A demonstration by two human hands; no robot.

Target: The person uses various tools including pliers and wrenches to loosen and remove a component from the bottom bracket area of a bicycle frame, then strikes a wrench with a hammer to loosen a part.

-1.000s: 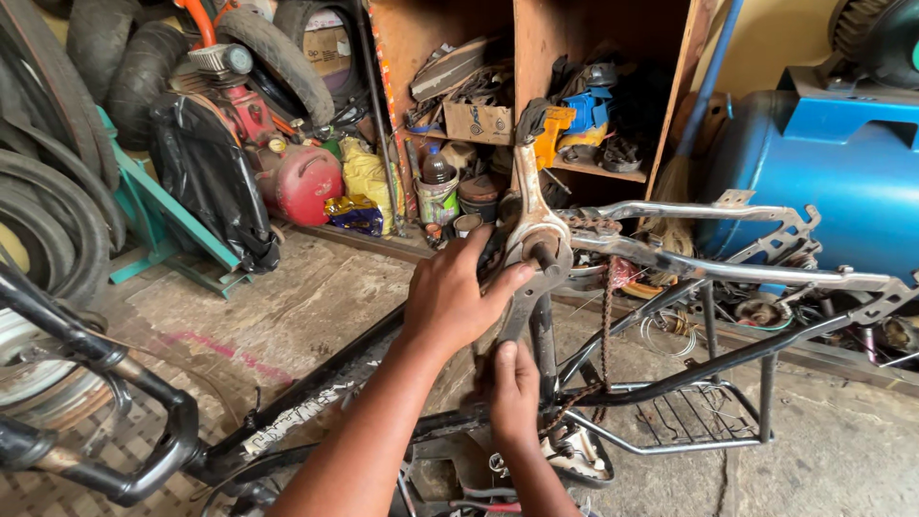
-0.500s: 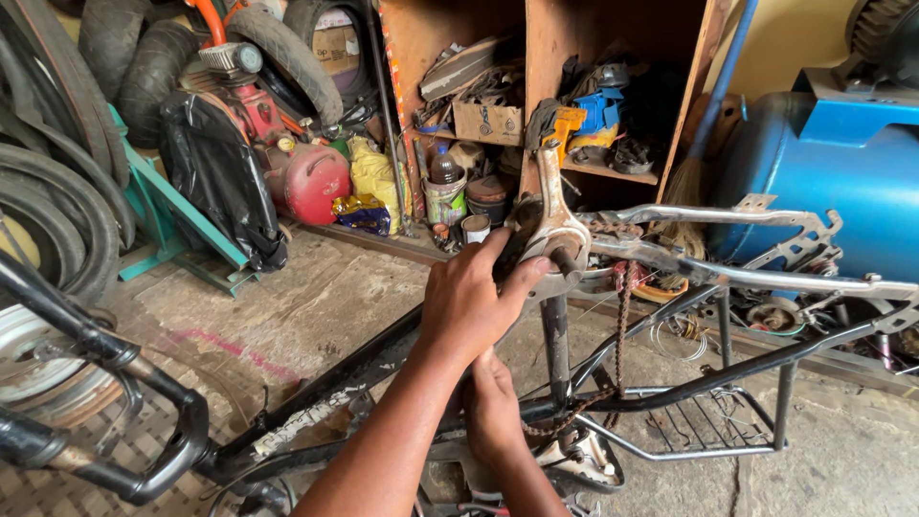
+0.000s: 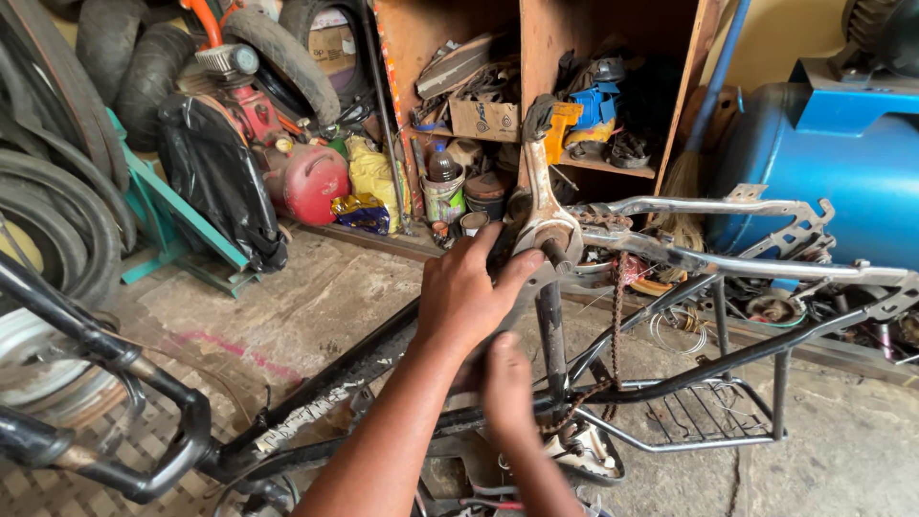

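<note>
Clasping the worn silver crank arm (image 3: 542, 206) (rusty hub), left hand (image 3: 469, 292) closed; right hand's (image 3: 507, 388) grip unclear.

— Where is the camera sitting?
— It's riding on the person's head, looking down and forward at close range, facing a wooden shelf (image 3: 536, 105). No second view is sharing the scene.

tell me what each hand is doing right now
Left hand: closed on the upturned black bicycle frame's bottom bracket.
Right hand: lower on the frame; grip cannot be told.
</note>
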